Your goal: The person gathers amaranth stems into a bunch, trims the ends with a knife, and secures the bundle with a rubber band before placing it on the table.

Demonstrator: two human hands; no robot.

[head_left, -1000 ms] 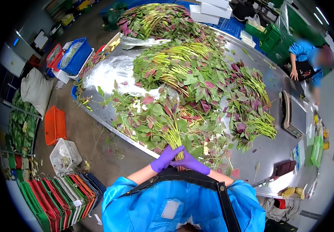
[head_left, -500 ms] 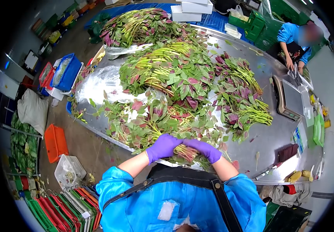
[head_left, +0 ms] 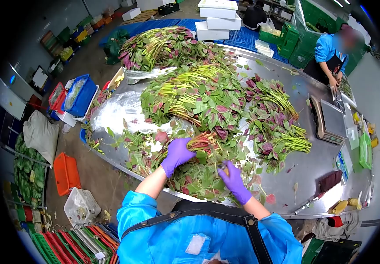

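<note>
My left hand (head_left: 179,154) in its purple glove is closed around a bunch of amaranth (head_left: 203,141), whose reddish stem ends point right. In my right hand (head_left: 234,179), also gloved in purple, a small knife (head_left: 223,168) shows its tan handle, with the narrow blade up near the stem ends. Loose green and purple leaves (head_left: 198,180) cover the table under both hands. Just beyond lies a large heap of amaranth (head_left: 190,90), and smaller bunches (head_left: 293,138) rest to the right of it.
A scale (head_left: 330,119) stands on the metal table (head_left: 282,189) at right, near a co-worker (head_left: 330,57) in blue. Clear plastic (head_left: 117,112) lies at left. An orange crate (head_left: 66,174) and a white basket (head_left: 81,207) are on the floor.
My left hand has moved forward with the bunch, turning its stem ends to the right. My right hand has come off the stems and now shows the knife. The view has tilted upward slightly.
</note>
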